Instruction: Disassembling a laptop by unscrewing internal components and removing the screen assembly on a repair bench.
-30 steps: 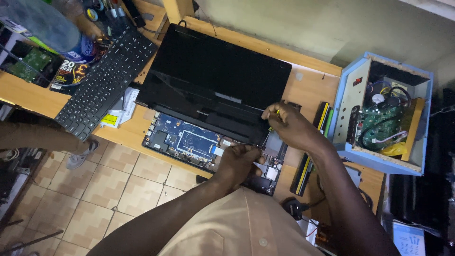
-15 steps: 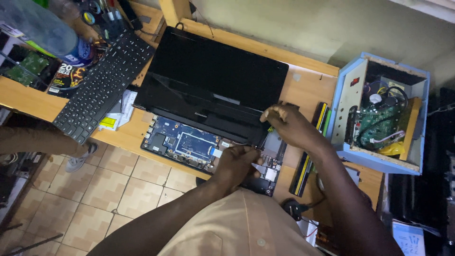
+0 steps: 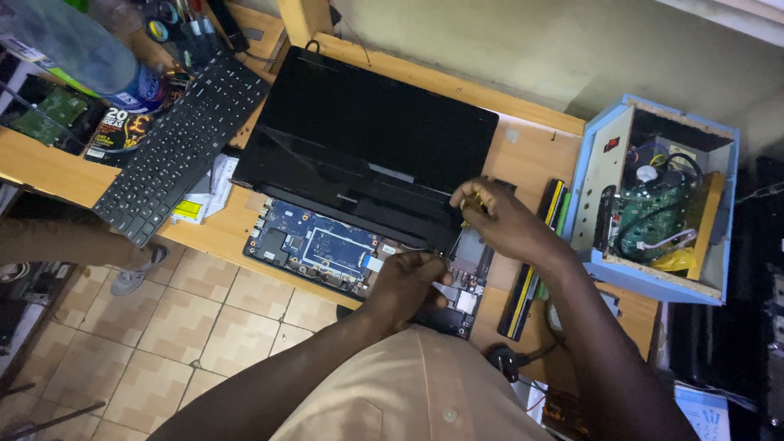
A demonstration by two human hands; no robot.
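Note:
An opened laptop lies on the wooden bench, its black lid folded back flat and its blue motherboard exposed at the front edge. My left hand rests on the right part of the open base, fingers curled against the board. My right hand is at the laptop's right hinge corner, pinching a small yellow-handled tool; the tool's tip is hidden by my fingers.
A loose black keyboard lies at the left over papers. A long black and yellow battery pack lies right of the laptop. An open blue box with a green circuit board stands at the right. A plastic bottle is at top left.
Both hands stay at the laptop's right corner with only slight finger shifts. The view has drifted a little.

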